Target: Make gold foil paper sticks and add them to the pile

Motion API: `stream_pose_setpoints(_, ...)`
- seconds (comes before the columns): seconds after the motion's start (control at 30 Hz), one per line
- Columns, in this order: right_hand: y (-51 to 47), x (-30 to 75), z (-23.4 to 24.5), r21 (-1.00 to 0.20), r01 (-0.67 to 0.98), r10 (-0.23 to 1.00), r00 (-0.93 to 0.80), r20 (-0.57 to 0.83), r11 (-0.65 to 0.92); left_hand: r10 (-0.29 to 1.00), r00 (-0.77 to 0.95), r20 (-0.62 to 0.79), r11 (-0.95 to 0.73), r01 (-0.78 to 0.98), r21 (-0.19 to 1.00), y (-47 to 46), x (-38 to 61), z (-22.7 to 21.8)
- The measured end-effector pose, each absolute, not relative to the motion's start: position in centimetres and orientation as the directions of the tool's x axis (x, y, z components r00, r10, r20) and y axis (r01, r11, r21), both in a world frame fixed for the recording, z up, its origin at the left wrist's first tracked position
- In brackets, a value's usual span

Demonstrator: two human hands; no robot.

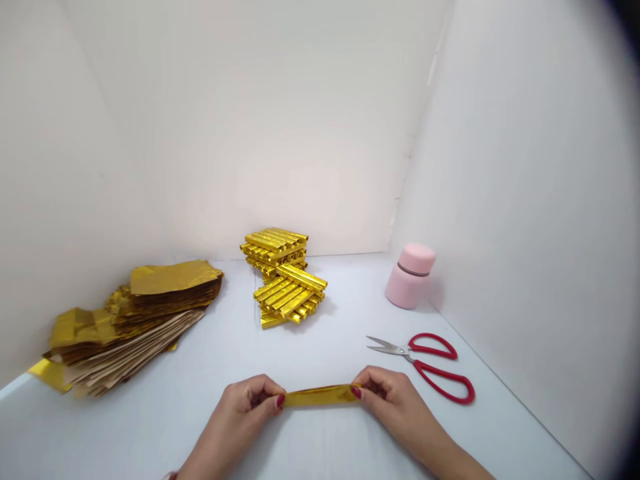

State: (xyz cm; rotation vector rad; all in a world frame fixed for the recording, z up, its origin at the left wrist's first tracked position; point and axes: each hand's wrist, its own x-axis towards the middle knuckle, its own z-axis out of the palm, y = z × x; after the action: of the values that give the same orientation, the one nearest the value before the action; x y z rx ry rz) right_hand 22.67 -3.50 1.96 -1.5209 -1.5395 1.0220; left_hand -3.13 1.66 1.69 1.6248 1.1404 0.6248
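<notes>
Hands first: our left hand [245,407] and right hand [395,400] each pinch one end of a narrow folded gold foil strip [320,396], thumb & fingers closed on it, nails painted red. The strip runs level betw. the two hands at the near middle of the scene. We can't tell whether it rests on the surface or sits just above it.

Rest, big to small:

White tabletop [150,420], boxed in by plain white walls at left, back & right.

Slumped stack of gold-faced paper sheets w/ brown backs [135,320] at far left, against the left wall, fanned toward us, top sheets gold side up.

Pile of folded gold foil bars [283,277] near the back centre, laid in crossed layers. It is taller at the rear, with a lower heap leaning in front.

Red-handled metal scissors [425,367] lie flat, just beyond the right hand, blades slightly apart & pointing left.

Small pink round jar w/ pink lid [411,277] stands upright behind the scissors, close to the right wall.
</notes>
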Motion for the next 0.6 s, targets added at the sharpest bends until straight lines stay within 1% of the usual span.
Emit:
stream_pose_setpoints(0.1, -3.7, 22.6, 1.9, -0.864, 0.501, 0.998, -0.062, 0.013, 0.042, 0.894, 0.439, -0.092, -0.103, 0.400, 0.911, 1.5, -3.2, 1.7)
stream_pose_setpoints(0.27, -4.0, 22.3, 1.9, -0.790, 0.599, 0.991, -0.096, 0.090, 0.130, 0.902, 0.426, -0.071, -0.151, 0.466, 0.872, 1.2, -3.2, 1.8)
stream_pose_setpoints(0.43, -4.0, 22.1, 2.1, -0.647, 0.723, 0.970, -0.157, 0.188, 0.242, 0.900, 0.435, 0.015, -0.273, 0.537, 0.798, 0.6, -3.2, 2.3)
stream_pose_setpoints(0.6, -4.2, 22.1, 2.4, -0.529, 0.770, 0.930, -0.241, 0.277, 0.357, 0.888, 0.444, 0.120, -0.376, 0.551, 0.745, 0.4, -3.2, 2.8)
